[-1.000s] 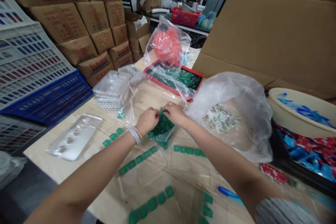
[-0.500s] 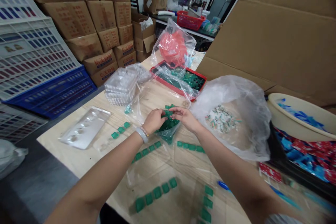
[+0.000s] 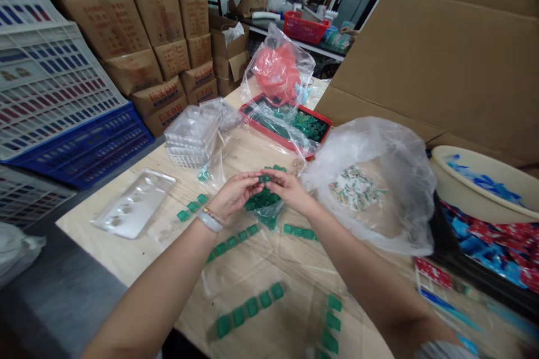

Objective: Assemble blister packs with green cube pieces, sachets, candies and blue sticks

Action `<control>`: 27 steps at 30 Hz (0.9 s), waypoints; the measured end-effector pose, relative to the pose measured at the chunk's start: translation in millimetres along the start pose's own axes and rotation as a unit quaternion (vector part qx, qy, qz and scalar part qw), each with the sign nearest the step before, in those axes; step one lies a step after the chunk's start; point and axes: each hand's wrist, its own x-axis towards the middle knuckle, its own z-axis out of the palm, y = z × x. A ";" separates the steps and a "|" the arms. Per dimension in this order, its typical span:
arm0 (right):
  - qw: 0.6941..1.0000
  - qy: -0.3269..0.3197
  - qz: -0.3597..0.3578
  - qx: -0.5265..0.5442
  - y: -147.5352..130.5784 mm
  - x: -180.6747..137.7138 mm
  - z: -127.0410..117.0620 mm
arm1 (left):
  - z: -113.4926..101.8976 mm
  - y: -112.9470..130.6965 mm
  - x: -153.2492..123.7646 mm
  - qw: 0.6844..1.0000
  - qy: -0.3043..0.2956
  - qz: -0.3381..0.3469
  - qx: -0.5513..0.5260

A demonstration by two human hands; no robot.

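Note:
My left hand (image 3: 233, 193) and my right hand (image 3: 290, 188) meet over a clear plastic bag (image 3: 268, 219) filled with small green pieces. Between the fingertips of both hands is a small green piece (image 3: 264, 178); its exact kind is too small to make out. Around the bag lie clear plastic trays carrying rows of green squares. One green row (image 3: 251, 307) is at the front, another row (image 3: 330, 322) at the front right, and a further row (image 3: 231, 242) runs just below my left wrist. A shorter row (image 3: 192, 206) sits left of that wrist.
A clear moulded tray (image 3: 135, 205) lies at the left, near stacked clear trays (image 3: 191, 134). Behind the bag stands a red-rimmed tray (image 3: 314, 153) of green pieces. To the right are a translucent bag (image 3: 404, 179) of striped pieces and a cream basin (image 3: 446, 179).
My hands have come together at the fingertips above the bag, now around one green piece. My left hand has turned, its fingers reaching further right. The trays stay where they were.

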 end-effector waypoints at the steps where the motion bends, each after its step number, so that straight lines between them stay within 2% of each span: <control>1: 1.000 -0.005 0.006 0.017 -1.4 0.3 4.5 | 0.0 -0.8 -1.1 1.000 0.009 0.008 -0.003; 3: 1.000 0.022 -0.001 0.007 -3.9 0.2 10.9 | 0.4 -3.2 -2.1 0.999 0.020 0.030 0.008; 6: 0.993 0.062 -0.041 -0.094 -8.7 -0.7 12.6 | 1.5 -6.1 -2.5 0.995 0.021 0.067 0.069; 8: 0.986 0.054 -0.056 -0.144 -12.7 -0.6 9.6 | 1.8 -6.1 -2.9 0.989 0.035 0.087 0.113; 12: 0.992 -0.003 -0.030 -0.121 -18.6 1.6 2.8 | -0.2 -2.5 -5.5 0.977 0.034 0.111 0.181; 14: 0.986 -0.013 -0.037 -0.162 -21.5 3.2 2.5 | -2.0 -0.7 -6.6 0.974 0.025 0.101 0.202; 18: 0.952 0.018 -0.048 -0.300 -28.9 7.8 9.8 | -4.9 1.6 -7.5 0.978 0.023 0.047 0.200; 24: 0.938 0.034 -0.002 -0.344 -38.6 16.0 19.4 | -9.5 7.9 -11.2 0.981 -0.008 0.006 0.194; 27: 0.944 0.038 0.007 -0.328 -42.1 18.2 18.2 | -13.2 11.1 -12.6 0.983 -0.026 -0.003 0.179</control>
